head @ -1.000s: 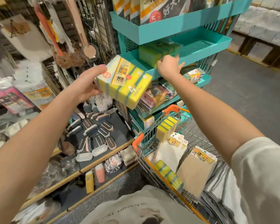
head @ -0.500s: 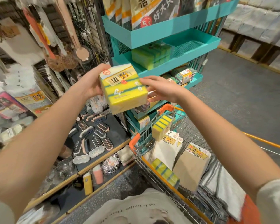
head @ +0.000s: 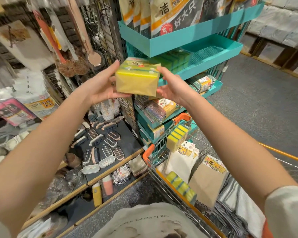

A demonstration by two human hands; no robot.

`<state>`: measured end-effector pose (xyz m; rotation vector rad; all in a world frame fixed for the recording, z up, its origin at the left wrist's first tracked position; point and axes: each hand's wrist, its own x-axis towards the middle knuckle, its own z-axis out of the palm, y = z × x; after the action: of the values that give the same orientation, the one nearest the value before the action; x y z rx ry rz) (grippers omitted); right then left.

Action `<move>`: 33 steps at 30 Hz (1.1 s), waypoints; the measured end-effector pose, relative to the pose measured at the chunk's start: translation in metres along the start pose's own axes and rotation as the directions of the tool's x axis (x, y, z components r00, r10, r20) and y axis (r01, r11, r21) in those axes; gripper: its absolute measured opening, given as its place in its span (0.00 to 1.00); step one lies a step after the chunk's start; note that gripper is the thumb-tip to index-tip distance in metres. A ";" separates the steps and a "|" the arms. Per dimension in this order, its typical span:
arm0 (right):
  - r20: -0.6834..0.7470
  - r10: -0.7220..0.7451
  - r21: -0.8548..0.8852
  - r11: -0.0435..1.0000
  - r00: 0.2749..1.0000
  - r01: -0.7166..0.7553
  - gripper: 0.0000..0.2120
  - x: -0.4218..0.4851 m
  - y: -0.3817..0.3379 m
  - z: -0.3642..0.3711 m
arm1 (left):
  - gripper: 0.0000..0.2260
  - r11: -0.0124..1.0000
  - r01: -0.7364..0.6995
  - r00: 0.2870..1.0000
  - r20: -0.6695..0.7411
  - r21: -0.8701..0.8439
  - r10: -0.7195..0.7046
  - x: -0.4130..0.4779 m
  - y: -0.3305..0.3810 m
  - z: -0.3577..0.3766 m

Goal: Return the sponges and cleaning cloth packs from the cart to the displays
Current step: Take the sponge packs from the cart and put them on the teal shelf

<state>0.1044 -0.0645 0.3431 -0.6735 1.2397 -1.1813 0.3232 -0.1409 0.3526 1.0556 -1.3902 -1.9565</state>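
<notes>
We are holding a sponge pack (head: 137,79) up in front of us with both hands, level with the middle shelf (head: 213,55) of the teal rack and just short of its front corner. The left grip (head: 101,86) is clasping the pack's left end, fingers running up behind it and the thumb tucked beneath. The right grip (head: 172,88) is pinching the right end, fingers over the top edge and the thumb below. The pack is tilting so that its plain yellow side is facing us and its label is pointing up and away.

More sponge packs (head: 175,60) are lying on that middle shelf, to its left part, just behind the one we are holding. Tall bagged goods are standing in the shelf above, and scouring pads (head: 155,110) are filling the shelf below.

The cart (head: 149,152) is standing under our right arm, its orange corner touching the foot of the rack. Inside it, one sponge pack (head: 177,137) is standing on end at the far side and another (head: 181,186) is lying along the near rail. Between them a white cloth pack (head: 181,160) is leaning, with a beige cloth pack (head: 206,182) just beside it and striped cloths (head: 230,203) lying to the right.

To our left, brushes (head: 100,143) are lying in rows on a low dark shelf.
</notes>
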 end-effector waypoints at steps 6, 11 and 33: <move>-0.134 -0.055 0.030 0.998 0.990 0.060 0.14 0.005 0.002 0.012 | 0.17 0.988 -0.122 0.973 -0.187 0.095 0.138 0.015 0.001 0.015; -0.184 -0.225 -0.377 0.915 0.957 0.143 0.20 -0.003 0.007 0.005 | 0.18 0.985 -0.138 0.887 -0.429 0.104 0.170 0.042 -0.001 0.015; -0.244 -0.356 -0.960 0.221 0.902 -0.172 0.23 0.101 -0.032 -0.096 | 0.25 0.197 -0.123 0.880 0.015 0.973 0.474 0.071 -0.037 0.064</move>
<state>-0.0059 -0.1495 0.3123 -1.5100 2.4162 -0.4362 0.2313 -0.1486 0.3081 1.2877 -2.4416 -0.3742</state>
